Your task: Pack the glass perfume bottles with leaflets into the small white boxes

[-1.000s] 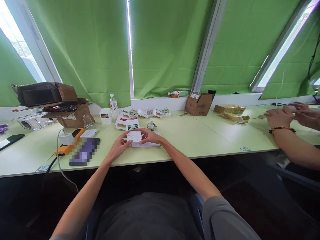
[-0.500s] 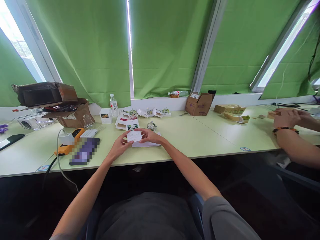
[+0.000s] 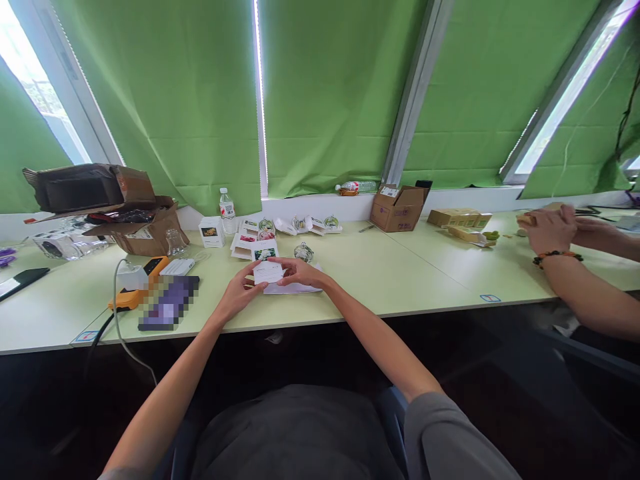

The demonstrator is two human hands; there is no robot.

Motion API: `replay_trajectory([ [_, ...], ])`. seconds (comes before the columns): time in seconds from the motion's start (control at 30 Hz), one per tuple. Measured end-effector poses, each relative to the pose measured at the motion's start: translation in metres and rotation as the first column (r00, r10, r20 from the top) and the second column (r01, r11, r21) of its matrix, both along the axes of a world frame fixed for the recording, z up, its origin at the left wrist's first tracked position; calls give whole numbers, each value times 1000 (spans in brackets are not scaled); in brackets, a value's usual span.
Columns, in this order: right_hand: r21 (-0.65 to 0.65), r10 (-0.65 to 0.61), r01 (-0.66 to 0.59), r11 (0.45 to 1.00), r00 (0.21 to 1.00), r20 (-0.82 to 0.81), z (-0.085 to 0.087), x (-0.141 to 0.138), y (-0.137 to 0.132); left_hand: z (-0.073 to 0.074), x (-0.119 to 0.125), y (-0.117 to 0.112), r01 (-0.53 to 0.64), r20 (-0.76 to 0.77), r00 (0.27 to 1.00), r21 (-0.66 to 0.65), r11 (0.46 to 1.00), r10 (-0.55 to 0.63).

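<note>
A small white box sits between both my hands, just above the pale green table. My left hand grips its left side with curled fingers. My right hand pinches its right side and top. Under them lies a white sheet of paper. Beyond it stand more small white boxes with flower pictures and a small glass jar.
Open cardboard boxes and an orange power strip lie at the left, with a water bottle by the window. Another cardboard box stands at the back. A co-worker's hands handle small brown boxes at the right.
My hands have barely moved; the white box has tipped slightly. The co-worker's hands at the right have shifted farther back on the table.
</note>
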State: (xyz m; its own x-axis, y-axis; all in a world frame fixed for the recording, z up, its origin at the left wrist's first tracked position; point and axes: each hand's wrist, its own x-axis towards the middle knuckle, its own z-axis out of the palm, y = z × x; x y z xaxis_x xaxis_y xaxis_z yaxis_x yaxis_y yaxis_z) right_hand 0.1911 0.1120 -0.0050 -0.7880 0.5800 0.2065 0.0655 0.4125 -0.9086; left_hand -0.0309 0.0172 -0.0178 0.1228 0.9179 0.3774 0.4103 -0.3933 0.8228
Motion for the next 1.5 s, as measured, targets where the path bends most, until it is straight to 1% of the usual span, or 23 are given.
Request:
replay_trajectory([
  [0.37,6,-10,10,1000,1000,16,2,1,-2,0,0,0,-14,4,1000,6,1000,14],
  [0.6,-68,17,-18,998,1000,-11,1,0,-2,-1,-1,3,-38,-12,999,6,999,38],
  [0.87,-55,15,-15,998,1000,-9,-1,-1,0,-1,-1,3,-46,-16,999,7,999,46],
  [1.1,-42,1,-2,999,1000,-19,-1,-1,-1,-5,-2,5,-45,-23,999,15,999,45],
  [1.37,-26,-7,7,1000,1000,-14,-1,-1,-1,-5,-2,5,-39,-40,998,37,999,40],
  [1.5,-18,-11,11,1000,1000,-7,0,0,-1,-5,-3,5,-39,-38,998,25,999,40],
])
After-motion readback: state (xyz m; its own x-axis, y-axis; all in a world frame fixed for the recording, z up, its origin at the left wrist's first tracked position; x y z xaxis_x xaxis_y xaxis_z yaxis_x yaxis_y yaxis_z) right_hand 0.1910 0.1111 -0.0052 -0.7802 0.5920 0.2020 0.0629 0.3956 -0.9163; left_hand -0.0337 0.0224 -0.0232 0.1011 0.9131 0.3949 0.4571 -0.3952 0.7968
